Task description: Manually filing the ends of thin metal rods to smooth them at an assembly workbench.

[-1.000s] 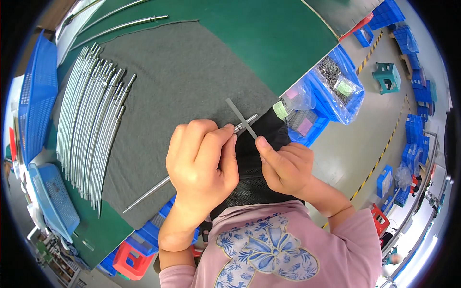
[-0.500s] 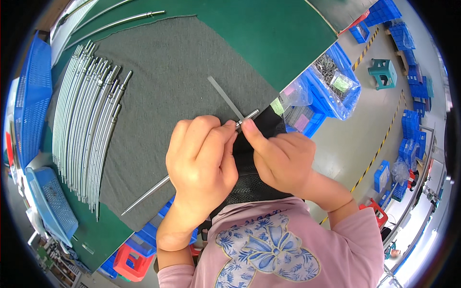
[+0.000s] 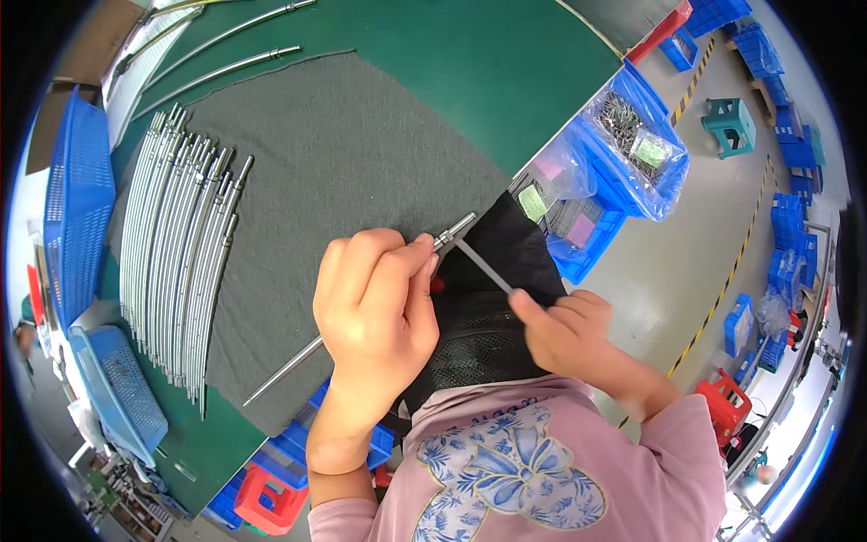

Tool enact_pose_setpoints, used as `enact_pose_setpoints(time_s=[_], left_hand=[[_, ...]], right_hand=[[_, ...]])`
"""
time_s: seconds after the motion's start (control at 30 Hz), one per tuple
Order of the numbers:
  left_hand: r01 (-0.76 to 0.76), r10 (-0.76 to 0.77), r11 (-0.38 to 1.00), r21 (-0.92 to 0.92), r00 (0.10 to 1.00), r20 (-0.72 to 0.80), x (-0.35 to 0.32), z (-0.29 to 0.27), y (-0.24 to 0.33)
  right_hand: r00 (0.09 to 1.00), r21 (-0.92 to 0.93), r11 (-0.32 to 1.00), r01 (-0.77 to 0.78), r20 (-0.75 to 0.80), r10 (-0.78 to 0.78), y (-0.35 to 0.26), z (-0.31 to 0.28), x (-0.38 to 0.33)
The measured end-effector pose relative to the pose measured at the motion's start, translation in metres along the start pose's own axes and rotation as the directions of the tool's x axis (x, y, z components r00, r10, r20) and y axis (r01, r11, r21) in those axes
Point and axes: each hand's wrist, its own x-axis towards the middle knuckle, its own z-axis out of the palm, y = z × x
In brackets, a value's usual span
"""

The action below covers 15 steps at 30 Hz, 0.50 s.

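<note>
A long silvery metal rod (image 3: 284, 371) runs slantwise through my left hand (image 3: 375, 316), which is closed round it. Past the thumb and forefinger its stepped, collared end (image 3: 459, 226) sticks out toward the upper right. My right hand (image 3: 571, 330) pinches one end of a thin, flat grey strip (image 3: 488, 268) between thumb and finger. The strip's other end meets the rod just below its collared end; whether it passes under the rod or only touches it, I cannot tell.
Several similar rods (image 3: 176, 262) lie side by side on a dark grey cloth (image 3: 307, 144) over the green table (image 3: 452, 72). Blue bins (image 3: 664, 190) with metal parts stand at the table's right edge. Blue baskets (image 3: 81, 208) line the left, and a red stool (image 3: 268, 501) stands below.
My right hand has moved away from the rod, down and to the right, drawing the strip with it. The strip stretched up and left over the cloth before. My left hand still grips the rod.
</note>
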Motion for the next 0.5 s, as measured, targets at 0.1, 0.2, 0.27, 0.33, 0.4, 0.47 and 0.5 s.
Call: enact_pose_setpoints(time_s=[0.1, 0.2, 0.27, 0.33, 0.4, 0.47, 0.5], left_hand=[[-0.01, 0.01, 1.0, 0.023, 1.0, -0.002, 0.0, -0.001, 0.0], [0.006, -0.007, 0.999, 0.042, 1.0, 0.028, 0.002, -0.002, 0.003], [0.029, -0.03, 0.999, 0.022, 0.999, 0.022, 0.003, -0.002, 0.004], [0.028, -0.029, 0.999, 0.037, 0.999, 0.019, 0.002, -0.001, 0.003], [0.032, -0.033, 0.998, 0.054, 0.999, 0.019, 0.001, -0.001, 0.001], [0.066, -0.066, 0.997, 0.029, 0.997, 0.029, 0.001, -0.002, 0.001], [0.065, -0.066, 0.997, 0.036, 0.997, 0.035, 0.001, -0.002, 0.002]], right_hand=[[0.999, 0.05, 0.998, -0.043, 0.007, 0.042, 0.011, -0.006, -0.024], [0.979, 0.126, 0.976, -0.178, -0.073, 0.188, 0.014, -0.002, -0.015], [0.911, 0.196, 0.901, -0.386, -0.072, 0.406, 0.007, -0.003, 0.002], [0.909, 0.297, 0.889, -0.348, -0.125, 0.397, 0.009, 0.008, 0.013], [0.948, 0.345, 0.914, -0.215, -0.153, 0.28, 0.016, 0.011, 0.037], [0.954, 0.347, 0.918, -0.19, -0.154, 0.256, 0.019, 0.018, 0.05], [0.962, 0.338, 0.927, -0.165, -0.154, 0.227, 0.018, 0.021, 0.056]])
